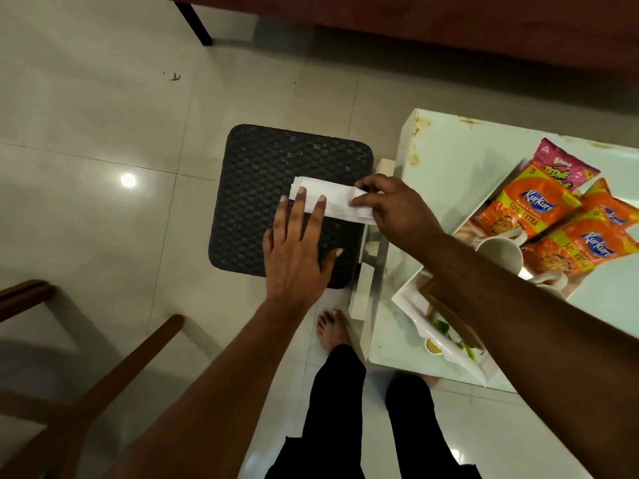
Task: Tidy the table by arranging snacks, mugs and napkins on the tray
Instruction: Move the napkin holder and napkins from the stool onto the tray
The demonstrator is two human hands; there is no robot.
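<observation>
Legs [340,402]: black trousers at 6 o'clock, one bare foot [333,328] on the pale tiled floor [103,133], just beside the table edge.
Wooden chair [103,375]: brown frame at 8 o'clock, near the left forearm.
Left hand [295,257]: flat and spread, palm down on the dark woven stool [262,174] near the centre; fingertips [301,191] pressed on the left end of the napkin, gripping nothing.
Napkin [333,202]: white, folded into a long strip, lying on the stool top, just right of centre, right end reaching over the stool edge.
Right hand [397,216]: at 3 o'clock from the napkin, thumb and fingers pinched on the right end of the napkin.
Table [449,160]: white, glossy, with stains on the corner, at 3 o'clock, just beside the stool.
Tray [446,326]: white, on the table at 4 o'clock, partly hidden under the right forearm; a brown item inside cannot be identified.
Mugs [501,252]: white, two seen, on the tray, touching the snack packets; second one mostly hidden by the forearm.
Snack packets [525,205]: orange, labelled Kurkure, with one pink packet [560,164] behind, overlapping each other at 2 to 3 o'clock.
Sofa [449,15]: dark reddish, at 12 o'clock, well apart from the stool.
</observation>
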